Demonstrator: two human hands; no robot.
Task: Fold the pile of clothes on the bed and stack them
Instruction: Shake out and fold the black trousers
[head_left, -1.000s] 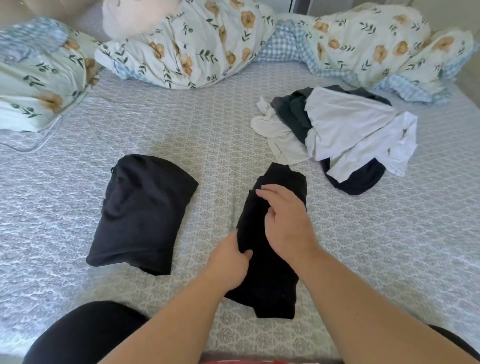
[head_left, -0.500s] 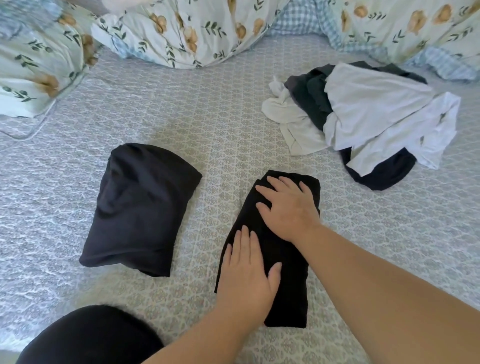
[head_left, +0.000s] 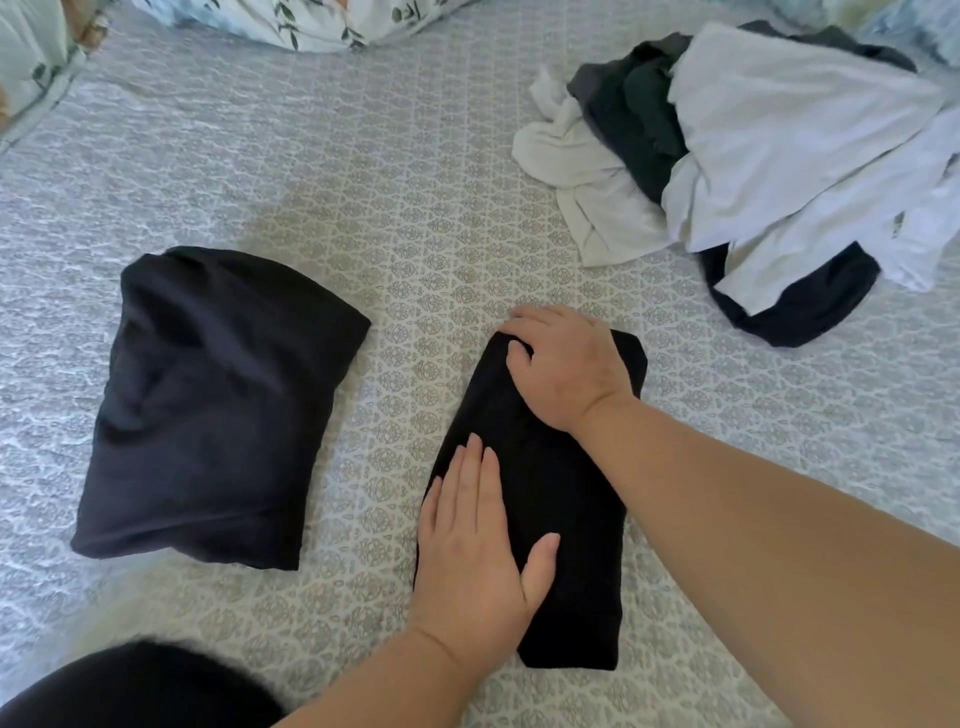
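A narrow folded black garment (head_left: 561, 525) lies on the bed in front of me. My left hand (head_left: 478, 561) rests flat on its near half, fingers together and thumb out. My right hand (head_left: 566, 369) covers its far end, fingers curled over the top left corner of the cloth. To the left lies a larger folded dark navy garment (head_left: 208, 405), apart from both hands. At the far right sits the unfolded pile of clothes (head_left: 769, 166), white pieces mixed with dark grey and navy ones.
The bed (head_left: 415, 208) has a grey patterned cover. Floral bedding (head_left: 291, 21) is bunched along the far edge and a floral pillow (head_left: 31, 67) lies at the far left. My knee in black (head_left: 130, 686) shows at the bottom left.
The view has tipped down and closer. My left hand went from gripping the garment's left edge to lying flat on it. My right hand slid to the far end and curled over the corner.
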